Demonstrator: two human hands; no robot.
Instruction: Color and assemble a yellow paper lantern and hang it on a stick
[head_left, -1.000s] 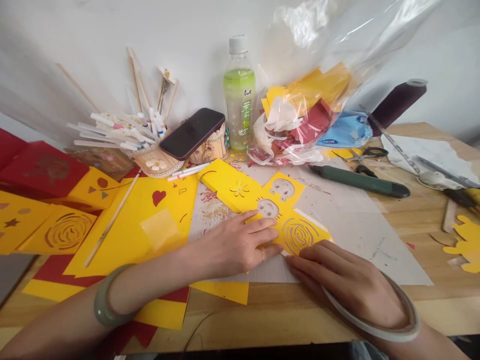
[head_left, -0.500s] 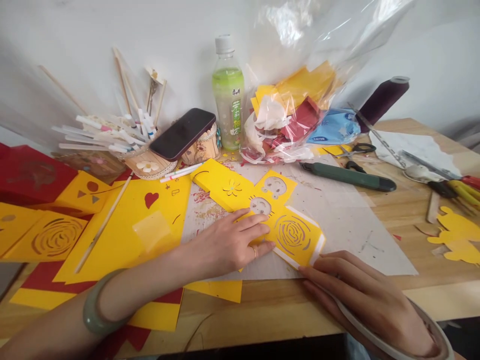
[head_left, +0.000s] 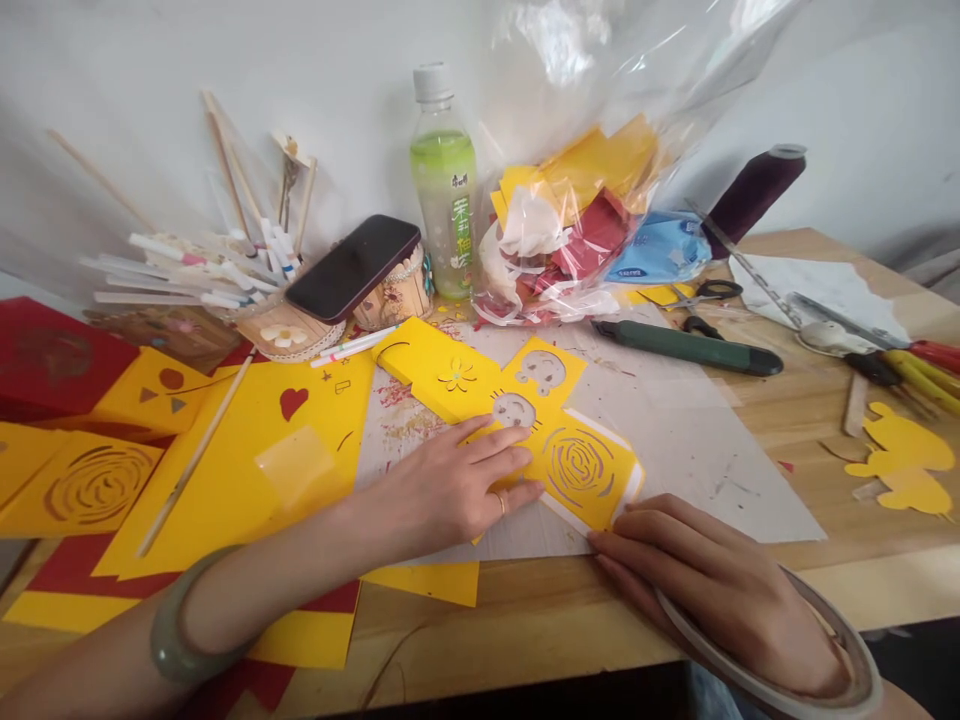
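Note:
A yellow paper cutout (head_left: 465, 362) with flower, face and swirl openings lies on the grey sheet. White strips edge its swirl panel (head_left: 589, 460). My left hand (head_left: 469, 485) lies on the cutout with fingers stretched out, pressing it beside the swirl. At the panel's lower right corner, my right hand (head_left: 720, 580) has its fingertips pinched together at the white strip. A roll of tape (head_left: 862, 660) hangs round my right hand like a ring. My fingers hide part of the strip's end.
Yellow card sheets (head_left: 232, 480) and red paper (head_left: 60, 350) lie left. Behind stand pen holders (head_left: 289, 335), a phone (head_left: 356, 268), a drink bottle (head_left: 444, 200) and a plastic bag of scraps (head_left: 570, 230). Right are a green cutter (head_left: 690, 347), scissors (head_left: 701, 295) and a yellow cutout (head_left: 904, 455).
The whole view has shifted slightly, so things appear a little further left. Both hands stay in place on the cutout, with hardly any movement against it.

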